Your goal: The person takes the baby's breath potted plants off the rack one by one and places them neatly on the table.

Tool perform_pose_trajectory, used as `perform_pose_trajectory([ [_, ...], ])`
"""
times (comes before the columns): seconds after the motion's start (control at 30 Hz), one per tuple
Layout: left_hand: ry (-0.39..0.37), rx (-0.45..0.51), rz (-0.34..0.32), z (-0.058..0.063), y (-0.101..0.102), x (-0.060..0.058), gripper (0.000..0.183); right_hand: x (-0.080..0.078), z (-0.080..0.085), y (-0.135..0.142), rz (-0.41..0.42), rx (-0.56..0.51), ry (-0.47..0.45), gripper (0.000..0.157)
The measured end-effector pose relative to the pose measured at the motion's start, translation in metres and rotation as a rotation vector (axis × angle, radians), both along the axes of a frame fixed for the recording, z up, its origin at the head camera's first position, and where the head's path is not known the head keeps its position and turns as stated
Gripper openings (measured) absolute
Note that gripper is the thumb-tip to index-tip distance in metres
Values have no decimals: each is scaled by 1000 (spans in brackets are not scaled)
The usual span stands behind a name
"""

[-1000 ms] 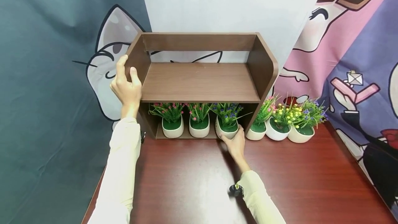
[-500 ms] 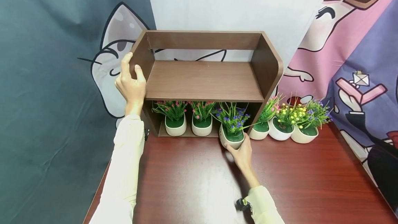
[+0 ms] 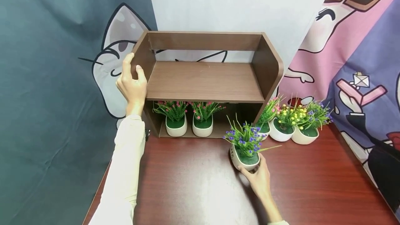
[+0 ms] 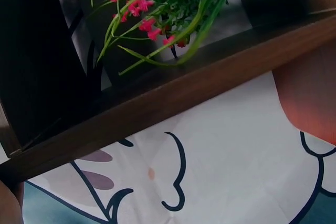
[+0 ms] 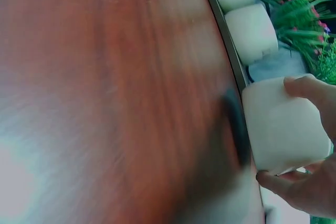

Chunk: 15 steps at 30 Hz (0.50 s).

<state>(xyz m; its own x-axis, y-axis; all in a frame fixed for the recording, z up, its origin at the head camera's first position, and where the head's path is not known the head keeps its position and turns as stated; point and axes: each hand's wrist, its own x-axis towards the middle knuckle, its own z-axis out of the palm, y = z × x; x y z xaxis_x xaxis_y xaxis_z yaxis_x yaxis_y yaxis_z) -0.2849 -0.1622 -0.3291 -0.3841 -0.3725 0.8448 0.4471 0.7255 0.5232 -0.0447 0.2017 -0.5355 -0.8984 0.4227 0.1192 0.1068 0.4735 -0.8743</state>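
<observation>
Right hand (image 3: 259, 179) has its grip clamped on the blue-flowered pot (image 3: 245, 148), thumb and fingers on different sides. Pot is in front of the shelf unit (image 3: 204, 81), over the counter (image 3: 184, 176); can't tell if touching. Key relation: pot lies forward and slightly left of that hand, long axis roughly front-to-back. Left hand (image 3: 132, 85) is well apart, at the left side panel (image 3: 144, 60); can't tell if clamped.

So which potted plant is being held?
The blue-flowered plant in front of the shelf, gripped by the fingers of the right hand; the other five stand untouched in or beside it.
</observation>
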Motion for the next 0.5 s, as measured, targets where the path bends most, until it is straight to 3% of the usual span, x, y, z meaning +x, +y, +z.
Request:
perform_pose_trajectory([
  [0.13,1,14,5,0,-1,0,34,14,2,11,-21,-52,-37,87],
  [0.5,6,25,0,0,2,-1,34,38,8,41,-144,116,-83,85],
])
